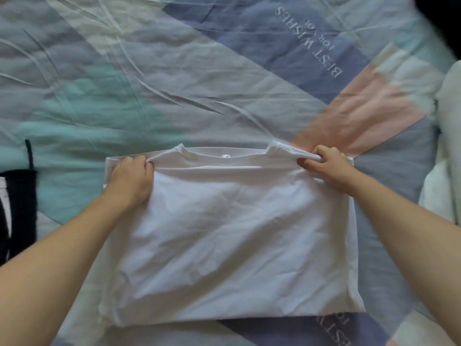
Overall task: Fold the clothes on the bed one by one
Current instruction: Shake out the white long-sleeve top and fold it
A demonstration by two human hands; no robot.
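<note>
We have the white T-shirt (224, 233) lying flat on the bed (149, 83), our left hand (131, 178) and right hand (329, 168) each pinching the folded-up edge near the collar. Uneven pulls could skew the fold, and slack cloth may bunch underneath.

I count one white cotton T-shirt (224, 233) lying part-folded in the middle, and two bare hands on its far edge, left hand (129, 178) and right hand (329, 168). One black-and-white knitted garment (17, 208) sits at the left edge, one pale white cloth heap (446, 158) at the right, all on one pastel patchwork bedsheet (149, 83)
</note>
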